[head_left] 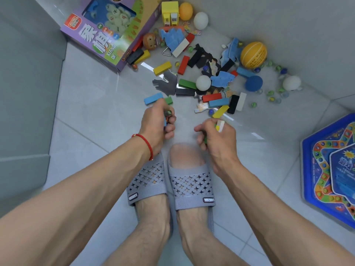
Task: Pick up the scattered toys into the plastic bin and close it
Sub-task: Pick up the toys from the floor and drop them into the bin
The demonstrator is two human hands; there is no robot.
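Two hands were in frame, both closed into fists. The left hand, at centre frame, with a red string bracelet on the wrist, gripped several small toys, marbles among them. The right hand, just right of centre, was clenched on a few small blocks; yellow, white and green ends poked out.

The scattered toys lay on glossy grey floor tiles in the upper middle and upper right: many rectangular coloured blocks, flat puzzle pieces, and lots of glass marbles too small to count. There were three smooth white balls, one orange ball, one ribbed yellow ball and one blue disc.

One purple cardboard game box sat upper left; one blue hexagonal game board sat at right edge. Two grey perforated slippers were at bottom centre. I couldn't tell where the plastic bin was.
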